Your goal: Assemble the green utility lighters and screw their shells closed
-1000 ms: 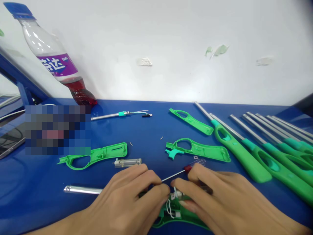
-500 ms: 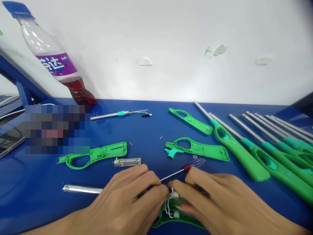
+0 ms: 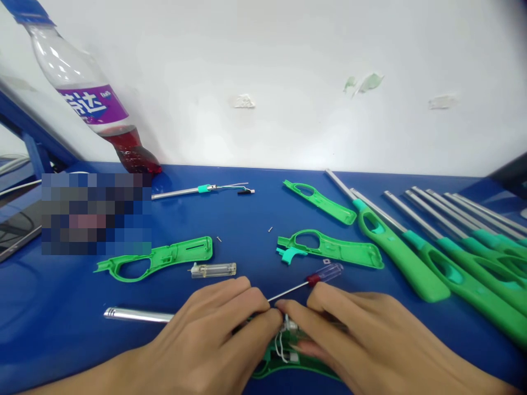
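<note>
An open green stick lighter (image 3: 297, 371) lies at the lower middle between my hands, with its metal tube (image 3: 135, 315) reaching out to the left. My left hand (image 3: 218, 329) is closed around its front part, its fingertips hidden behind the knuckles. With bent fingers and thumb, my right hand (image 3: 362, 329) grips the body from the right, by a clear fuel tank that is mostly covered. A white wire (image 3: 279, 345) loops out between the hands. Just beyond my fingers lies a screwdriver (image 3: 325, 272) with a clear and red handle.
Green shell halves (image 3: 319, 203) and a clear fuel tank (image 3: 214, 270) lie on the blue table (image 3: 242, 219). Small screws (image 3: 270, 229) and a loose tube with wires (image 3: 177, 193) are farther back. Several whole lighters (image 3: 407, 263) line the right; a bottle (image 3: 99, 104) stands left.
The view has shifted very slightly. Both hands keep their hold on the lighter, with hardly any finger movement.
</note>
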`<state>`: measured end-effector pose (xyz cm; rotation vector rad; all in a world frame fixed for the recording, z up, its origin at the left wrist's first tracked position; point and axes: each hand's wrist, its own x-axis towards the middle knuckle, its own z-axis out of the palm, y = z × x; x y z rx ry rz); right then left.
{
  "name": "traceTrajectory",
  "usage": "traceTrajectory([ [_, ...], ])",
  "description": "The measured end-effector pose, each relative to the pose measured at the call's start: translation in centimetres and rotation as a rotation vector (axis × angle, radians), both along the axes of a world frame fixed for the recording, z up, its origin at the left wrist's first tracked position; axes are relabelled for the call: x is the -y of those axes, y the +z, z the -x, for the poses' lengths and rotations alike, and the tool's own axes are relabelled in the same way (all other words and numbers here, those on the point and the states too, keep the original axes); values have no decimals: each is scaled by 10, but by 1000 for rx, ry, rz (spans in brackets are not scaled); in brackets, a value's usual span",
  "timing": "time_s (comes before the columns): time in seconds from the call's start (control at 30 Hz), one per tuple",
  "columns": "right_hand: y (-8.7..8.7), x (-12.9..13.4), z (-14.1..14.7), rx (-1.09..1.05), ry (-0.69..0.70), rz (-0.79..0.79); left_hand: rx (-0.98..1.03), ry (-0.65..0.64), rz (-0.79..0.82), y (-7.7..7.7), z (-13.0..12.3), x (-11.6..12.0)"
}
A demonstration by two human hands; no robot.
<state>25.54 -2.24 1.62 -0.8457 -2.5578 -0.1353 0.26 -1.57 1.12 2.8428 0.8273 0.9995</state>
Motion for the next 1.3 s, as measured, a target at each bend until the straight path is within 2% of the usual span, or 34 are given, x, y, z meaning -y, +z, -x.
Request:
traceTrajectory([
  [0.23, 0, 0, 3, -6, 7, 58, -11, -8, -5, 1, 0, 0],
  [0.57, -3, 2, 3, 26, 3, 7, -7, -7, -38, 2, -2, -2],
  [0.73, 3, 2, -5, 64, 1, 4, 9, 21, -1, 0, -3, -2],
  [0.9, 5, 1, -8, 34, -59, -1, 18, 53, 51, -1, -6, -2],
  [1.3, 4, 1, -8, 22, -11, -83, 28, -7, 125, -9, 1, 1],
])
